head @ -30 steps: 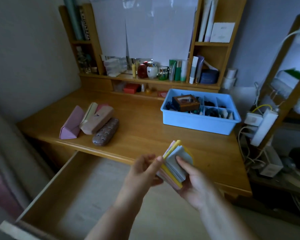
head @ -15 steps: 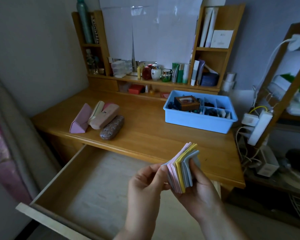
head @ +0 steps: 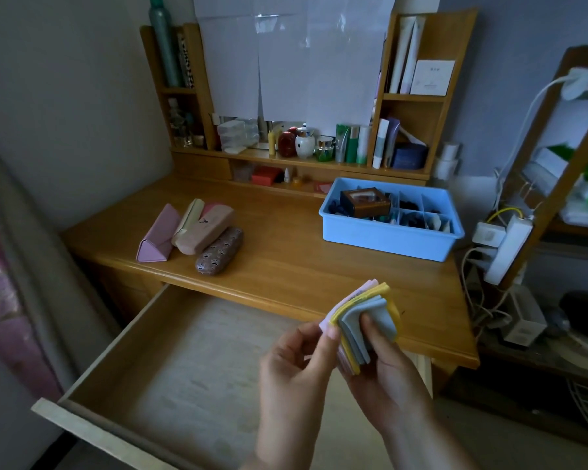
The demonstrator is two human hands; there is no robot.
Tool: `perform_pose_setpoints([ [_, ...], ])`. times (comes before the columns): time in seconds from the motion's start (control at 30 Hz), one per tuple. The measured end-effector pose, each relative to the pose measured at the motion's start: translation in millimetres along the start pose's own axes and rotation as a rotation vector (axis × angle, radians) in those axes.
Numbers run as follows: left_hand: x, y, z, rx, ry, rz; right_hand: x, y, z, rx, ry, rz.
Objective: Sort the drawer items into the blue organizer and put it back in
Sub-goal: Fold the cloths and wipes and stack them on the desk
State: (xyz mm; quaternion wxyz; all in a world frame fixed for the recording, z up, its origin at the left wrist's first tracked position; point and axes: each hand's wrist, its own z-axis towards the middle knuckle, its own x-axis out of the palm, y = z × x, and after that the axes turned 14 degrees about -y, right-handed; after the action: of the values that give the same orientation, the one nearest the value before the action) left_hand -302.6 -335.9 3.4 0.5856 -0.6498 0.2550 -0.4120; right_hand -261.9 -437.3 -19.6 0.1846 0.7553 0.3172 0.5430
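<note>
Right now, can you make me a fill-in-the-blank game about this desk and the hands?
1. Both hands hold a stack of folded ____.
2. The organizer on the desk is colored ____.
3. The drawer under the desk is pulled ____.
4. The glasses cases lie to the ____ of the organizer.

Missing words: cloths; blue; open; left

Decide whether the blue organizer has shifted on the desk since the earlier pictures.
No. The blue organizer sits by the desk's back right corner below the shelf, as before; only the camera moved.

Both hands held a stack of folded cloths (head: 367, 320) above an open drawer (head: 170, 361). A blue organizer (head: 387, 240) sat on the desk (head: 286, 262).
</note>
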Motion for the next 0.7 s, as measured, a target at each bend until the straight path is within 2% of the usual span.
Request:
perform_pose_setpoints([
  [0.13,-4,3,4,0.004,-0.007,0.028,0,-1,-1,0.031,-0.008,0.023],
  [0.33,-6,-6,11,-0.032,0.142,-0.077,2,1,-6,0.119,0.036,0.034],
  [0.4,-6,-8,13,-0.040,0.152,-0.080,3,2,-7,0.060,0.067,-0.040],
  [0.57,-4,-5,14,-0.063,0.059,0.050,3,3,-5,-0.184,0.072,-0.201],
  [0.7,-2,-3,12,-0.123,0.068,0.030,0,3,-2,-0.346,-0.044,-0.377],
])
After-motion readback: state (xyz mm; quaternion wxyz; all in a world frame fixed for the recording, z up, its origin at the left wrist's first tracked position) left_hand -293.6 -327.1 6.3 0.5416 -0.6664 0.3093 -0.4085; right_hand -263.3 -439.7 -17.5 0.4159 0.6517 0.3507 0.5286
